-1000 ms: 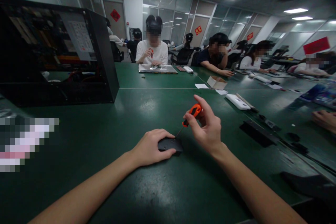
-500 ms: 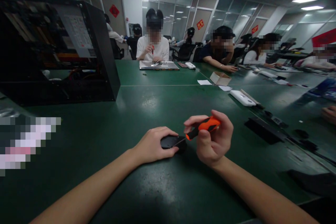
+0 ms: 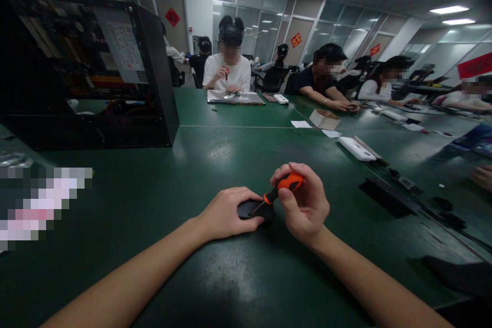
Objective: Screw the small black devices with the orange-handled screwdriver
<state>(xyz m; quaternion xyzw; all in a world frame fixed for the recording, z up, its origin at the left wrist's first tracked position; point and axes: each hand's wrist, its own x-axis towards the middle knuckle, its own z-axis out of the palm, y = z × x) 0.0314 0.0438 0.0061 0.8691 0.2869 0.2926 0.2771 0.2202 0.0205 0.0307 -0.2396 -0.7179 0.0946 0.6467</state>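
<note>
My left hand (image 3: 225,213) rests on the green table with thumb and fingers closed around a small black mouse-shaped device (image 3: 244,209). An orange and black screwdriver (image 3: 291,181) is gripped by its handle in my right hand (image 3: 307,206). It slants down to the left, its thin shaft over the device and its tip at the upper surface. Whether the tip sits in a screw is too small to tell. The device's left end is hidden by my left hand.
A black open-sided computer case (image 3: 154,77) stands at the left. To the right lie a white power strip (image 3: 356,148), a black block (image 3: 388,197) and cables. Farther back are a small open box (image 3: 325,119) and people seated at the tables.
My right hand has moved left and slightly down. The screwdriver now points more steeply, its tip farther onto the black device. My left hand keeps its hold.
</note>
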